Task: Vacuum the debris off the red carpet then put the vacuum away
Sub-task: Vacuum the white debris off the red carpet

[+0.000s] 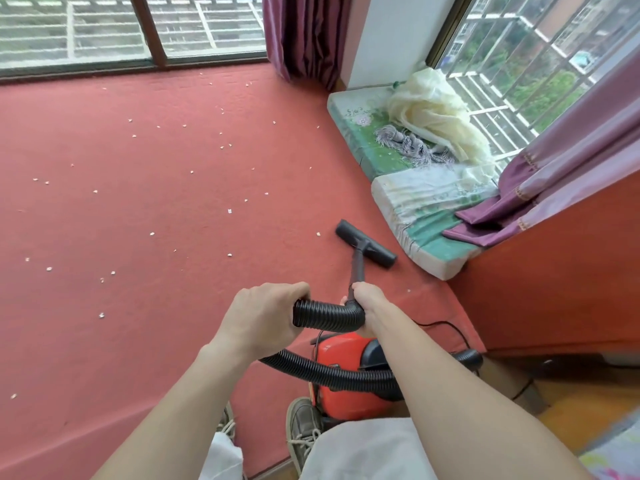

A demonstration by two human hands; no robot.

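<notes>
Red carpet [138,202] stretching far ahead of the hands toward barred windows, scattered all over with small pale crumbs of debris [229,211], thickest ahead and to the left of the hands.

Clenched round a black ribbed plastic hose [329,317]: the left hand [263,317], fingers curled over the top of the bend, likely taking up slack to keep the loop from dragging or kinking. Closed round the joint between hose and slim dark wand [358,265]: the right hand [367,303], just beside the left, probably placed there for steering.

Straight ahead of the right hand, at the wand's far end, a flat black floor nozzle [367,245] lying flush on the carpet, as suction needs, near stacked green-and-white foam cushions [426,216] further right. Purple curtains [554,168] draped over those cushions, well right of the nozzle.

Directly below the hands, beside a grey laced shoe [301,424], a squat red canister vacuum [337,351], hose looping back across it; whether on the carpet or just off its edge, not clear. Thin black power cord [446,325] trailing off to the right of the hands.

Judging by crumbs over nearly every part of the carpet, hardly any cleaning done. Ahead, by the look of it: sweeping forward and leftward, then putting away. Worth watching: hose snagging on the canister, cord pulling taut.
</notes>
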